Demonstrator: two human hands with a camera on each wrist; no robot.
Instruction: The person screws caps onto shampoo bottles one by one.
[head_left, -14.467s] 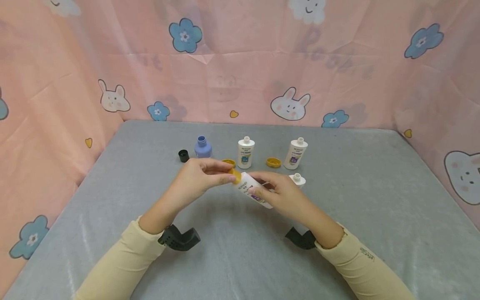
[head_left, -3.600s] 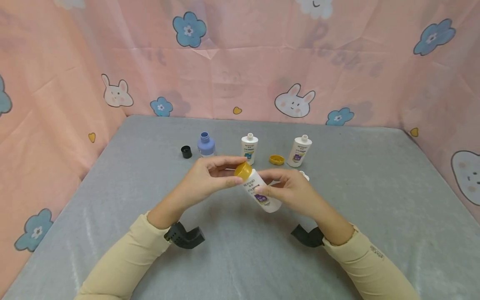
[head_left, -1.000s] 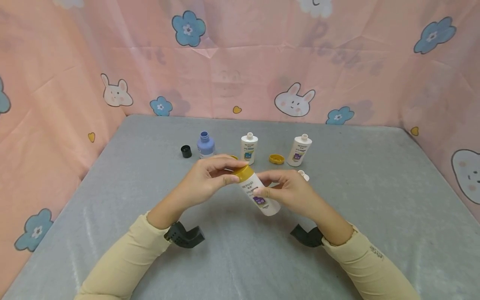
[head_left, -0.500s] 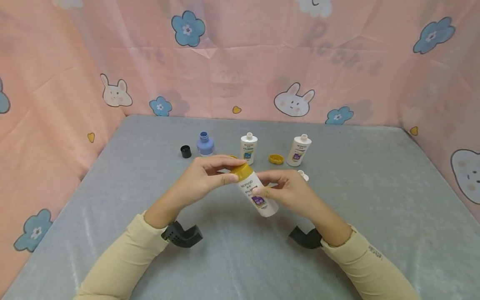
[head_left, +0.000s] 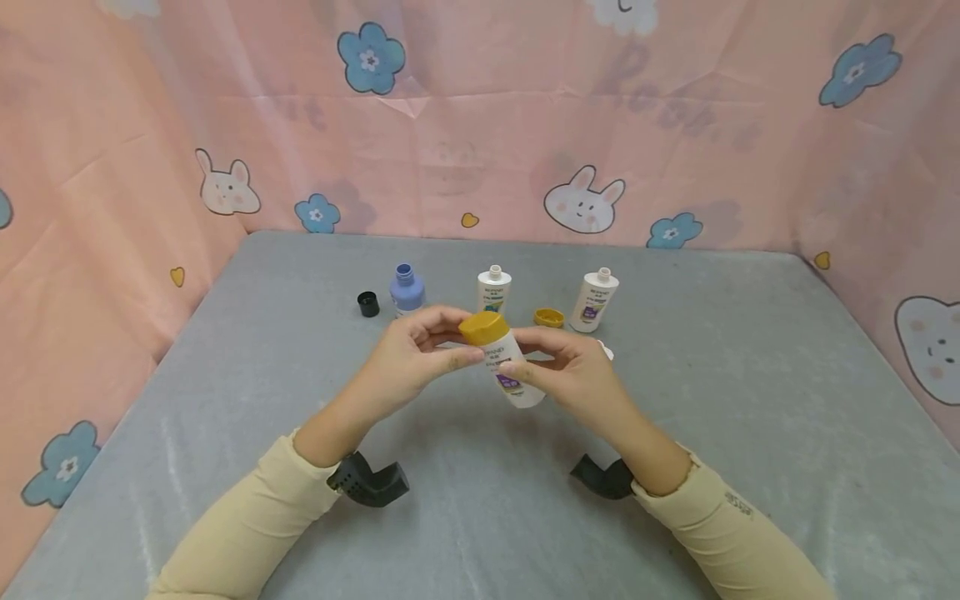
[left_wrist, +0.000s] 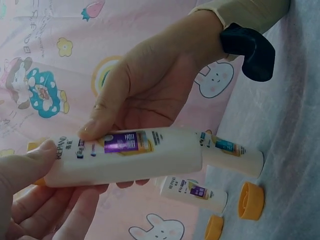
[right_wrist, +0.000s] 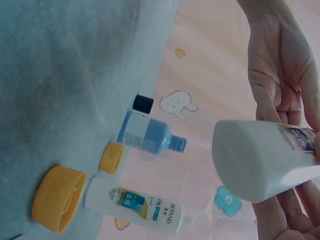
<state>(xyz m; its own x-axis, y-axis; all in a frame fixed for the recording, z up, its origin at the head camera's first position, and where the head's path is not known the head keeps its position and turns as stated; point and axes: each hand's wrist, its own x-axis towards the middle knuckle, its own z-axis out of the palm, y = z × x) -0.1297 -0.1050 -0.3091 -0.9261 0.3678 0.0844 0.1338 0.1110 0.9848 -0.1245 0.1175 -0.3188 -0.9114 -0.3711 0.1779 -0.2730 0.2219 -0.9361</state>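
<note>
Both hands hold a white shampoo bottle (head_left: 517, 392) above the table, its yellow cap (head_left: 483, 327) seated on top and tilted up toward the left. My right hand (head_left: 577, 379) grips the body, thumb across the purple label. With thumb and fingers, my left hand (head_left: 408, 346) pinches the bottle just under the cap. In the left wrist view the bottle (left_wrist: 170, 157) lies between both hands, its cap mostly hidden by the left thumb. The right wrist view shows the bottle's base (right_wrist: 240, 160).
Behind the hands stand an uncapped blue bottle (head_left: 407, 292), a white bottle with a teal label (head_left: 493, 287) and another with a purple label (head_left: 595, 300). A black cap (head_left: 368, 304) and yellow caps (right_wrist: 59, 200) lie nearby. The right hand mostly hides another white bottle (head_left: 608, 354).
The bottle has risen slightly and turned more upright. My left thumb has shifted from the cap to the bottle's shoulder. Earlier, the left fingers held the cap, which has turned between frames.
</note>
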